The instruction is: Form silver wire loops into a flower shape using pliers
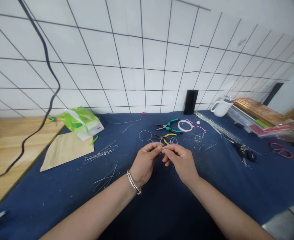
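My left hand (145, 160), with a silver bangle (133, 182) at the wrist, is closed in a pinch. My right hand (182, 161) pinches too, its fingertips against those of the left. Between them is a thin wire (163, 144), mostly hidden by the fingers. Just beyond the hands lie pliers with yellow handles (170, 135) and, farther back, green-handled pliers (171, 126). A thin wire ring (145, 135) is beyond my left hand. Fine wire loops (173, 141) show beyond my right fingers.
Bent wires (101, 152) lie left on the blue cloth (69, 200), near a beige sheet (66, 150) and green package (83, 121). Rightward are a coil (185, 126), long wires (214, 125), cutters (244, 153), red-handled scissors (283, 151), a white mug (221, 107) and stacked books (257, 116).
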`<state>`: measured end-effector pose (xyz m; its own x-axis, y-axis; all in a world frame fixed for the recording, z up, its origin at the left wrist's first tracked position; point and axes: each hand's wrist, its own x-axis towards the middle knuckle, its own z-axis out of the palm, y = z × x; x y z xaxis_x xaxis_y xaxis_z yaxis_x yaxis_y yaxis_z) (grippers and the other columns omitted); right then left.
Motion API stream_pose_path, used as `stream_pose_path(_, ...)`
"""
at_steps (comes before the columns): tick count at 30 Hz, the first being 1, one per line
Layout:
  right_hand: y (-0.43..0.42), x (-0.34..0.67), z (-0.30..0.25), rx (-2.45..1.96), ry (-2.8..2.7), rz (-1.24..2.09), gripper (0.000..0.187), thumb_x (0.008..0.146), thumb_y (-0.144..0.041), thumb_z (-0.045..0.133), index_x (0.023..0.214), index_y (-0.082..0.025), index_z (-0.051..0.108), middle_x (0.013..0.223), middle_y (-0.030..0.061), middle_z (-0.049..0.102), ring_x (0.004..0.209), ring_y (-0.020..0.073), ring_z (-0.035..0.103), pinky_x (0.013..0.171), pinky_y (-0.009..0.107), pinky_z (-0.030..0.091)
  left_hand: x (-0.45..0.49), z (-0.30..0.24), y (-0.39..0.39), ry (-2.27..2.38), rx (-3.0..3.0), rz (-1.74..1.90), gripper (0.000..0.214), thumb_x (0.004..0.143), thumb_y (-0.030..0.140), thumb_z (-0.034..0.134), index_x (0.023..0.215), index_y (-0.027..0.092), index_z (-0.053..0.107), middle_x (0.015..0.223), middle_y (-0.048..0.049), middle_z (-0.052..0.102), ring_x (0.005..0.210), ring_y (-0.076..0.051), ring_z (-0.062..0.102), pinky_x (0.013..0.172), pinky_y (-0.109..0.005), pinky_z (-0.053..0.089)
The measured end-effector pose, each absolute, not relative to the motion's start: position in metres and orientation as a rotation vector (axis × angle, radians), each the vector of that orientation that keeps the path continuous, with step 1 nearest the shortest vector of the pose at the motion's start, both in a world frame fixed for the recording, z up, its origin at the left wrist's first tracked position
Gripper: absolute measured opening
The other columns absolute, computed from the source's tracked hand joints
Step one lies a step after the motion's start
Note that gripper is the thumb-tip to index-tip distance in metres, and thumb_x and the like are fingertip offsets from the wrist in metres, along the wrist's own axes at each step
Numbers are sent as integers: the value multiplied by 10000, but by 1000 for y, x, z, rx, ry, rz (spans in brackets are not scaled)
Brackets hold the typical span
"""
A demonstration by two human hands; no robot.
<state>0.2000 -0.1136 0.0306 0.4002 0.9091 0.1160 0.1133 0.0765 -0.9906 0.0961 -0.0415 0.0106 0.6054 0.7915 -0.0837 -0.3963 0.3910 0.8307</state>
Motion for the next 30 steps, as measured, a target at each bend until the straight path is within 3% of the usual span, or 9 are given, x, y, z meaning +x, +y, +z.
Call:
stream_pose_path(5, -115, 200, 28, -1560, -1084, 573, 165, 811, -305, 513, 839, -199, 636, 595, -23, 566, 464, 93, 521, 443, 207, 443, 98, 6, -43, 563, 907, 885, 90, 721, 208, 656, 780, 142, 640, 756, -1, 586, 661, -87, 492, 645, -207, 383)
stream_pose_path(11, -116, 202, 26, -1654, -1361, 245, 183, 841, -227, 466, 836, -230, 649, 810, 17, 634, 717, 145, 589, 691, 270, 466, 99, 7, -46, 572, 961, 909, 78, 731, 222, 636, 762, 150, 633, 722, 12, 573, 648, -90, 479, 661, -213, 372)
stream_pose_path(16, -116, 207, 27, -1663, -1456, 70, 204, 847, -185, 453, 877, -220, 652, 872, 38, 646, 867, 165, 579, 819, 290, 435, 100, 5, -46, 603, 1102, 952, 52, 712, 205, 641, 736, 160, 636, 731, 9, 593, 720, -116, 502, 725, -233, 375)
stream_pose_path(30, -117, 211, 24, -1753, -1360, 94, 114, 818, -222, 485, 833, -216, 597, 825, 25, 648, 793, 170, 608, 748, 295, 454, 97, 9, -46, 591, 1259, 912, 33, 734, 184, 601, 726, 164, 627, 729, 0, 604, 718, -133, 514, 716, -248, 385)
